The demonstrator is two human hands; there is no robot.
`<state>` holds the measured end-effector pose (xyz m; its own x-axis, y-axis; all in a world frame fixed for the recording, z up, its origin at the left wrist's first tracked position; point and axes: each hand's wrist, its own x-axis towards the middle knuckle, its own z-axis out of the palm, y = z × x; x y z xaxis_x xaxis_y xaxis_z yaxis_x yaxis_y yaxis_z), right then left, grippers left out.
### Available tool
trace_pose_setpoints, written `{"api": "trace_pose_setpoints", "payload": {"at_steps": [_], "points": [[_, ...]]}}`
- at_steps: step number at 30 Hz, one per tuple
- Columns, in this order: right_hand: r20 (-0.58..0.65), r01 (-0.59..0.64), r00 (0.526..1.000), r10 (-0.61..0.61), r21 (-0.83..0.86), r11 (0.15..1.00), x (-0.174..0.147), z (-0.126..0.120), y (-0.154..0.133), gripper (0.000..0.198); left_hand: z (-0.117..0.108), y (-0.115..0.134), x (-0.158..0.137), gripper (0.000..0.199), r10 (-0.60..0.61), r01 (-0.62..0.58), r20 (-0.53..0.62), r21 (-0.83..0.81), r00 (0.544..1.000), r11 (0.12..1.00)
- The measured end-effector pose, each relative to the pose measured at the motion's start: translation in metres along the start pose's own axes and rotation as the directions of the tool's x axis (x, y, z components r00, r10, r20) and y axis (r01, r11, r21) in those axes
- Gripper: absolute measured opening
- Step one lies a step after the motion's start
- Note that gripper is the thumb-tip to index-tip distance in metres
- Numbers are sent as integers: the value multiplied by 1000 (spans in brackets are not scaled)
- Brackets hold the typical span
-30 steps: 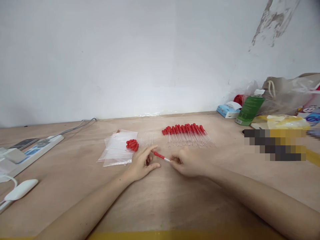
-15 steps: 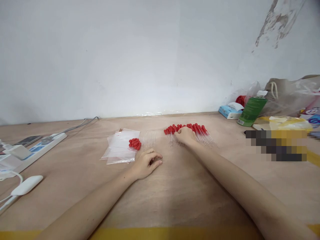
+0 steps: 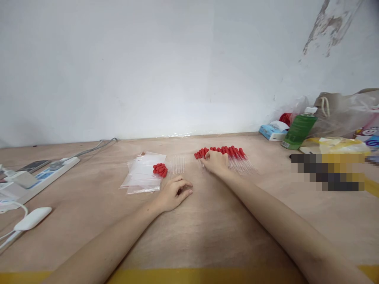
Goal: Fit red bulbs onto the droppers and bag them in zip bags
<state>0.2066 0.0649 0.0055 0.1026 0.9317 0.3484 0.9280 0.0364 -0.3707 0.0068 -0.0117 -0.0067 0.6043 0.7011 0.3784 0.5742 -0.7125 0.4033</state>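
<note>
Droppers with red rubber bulbs and thin clear tubes lie side by side in a row [image 3: 237, 154], bulbs toward the wall. My right hand [image 3: 216, 161] is over the left part of this row, its fingers pinched at the bulb of a dropper; it hides some of the tubes behind it. My left hand [image 3: 175, 194] rests on the table with its fingers loosely curved and apart, holding nothing. Just beyond it lie several loose clear tubes [image 3: 177, 163]. A small heap of loose red bulbs [image 3: 160, 170] sits on the clear plastic bags [image 3: 142, 173] to its left.
A white power strip [image 3: 56, 173] with plugs and cables lies at the left, near a phone [image 3: 34, 166] and a white device [image 3: 33, 219]. At the right stand a green bottle [image 3: 299, 128], a tissue pack [image 3: 272, 131] and plastic bags [image 3: 343, 114]. A wall closes off the back.
My right hand has moved slightly left along the row of droppers, uncovering some red bulbs to its right. My left hand has stayed in place.
</note>
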Motion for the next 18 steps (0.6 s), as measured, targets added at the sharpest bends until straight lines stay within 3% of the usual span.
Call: {"api": "trace_pose_setpoints", "payload": {"at_steps": [18], "points": [[51, -47, 997, 52, -90, 995, 5, 15, -20, 39, 0, 0, 0, 17, 21, -21, -6, 10, 1000, 1000]]}}
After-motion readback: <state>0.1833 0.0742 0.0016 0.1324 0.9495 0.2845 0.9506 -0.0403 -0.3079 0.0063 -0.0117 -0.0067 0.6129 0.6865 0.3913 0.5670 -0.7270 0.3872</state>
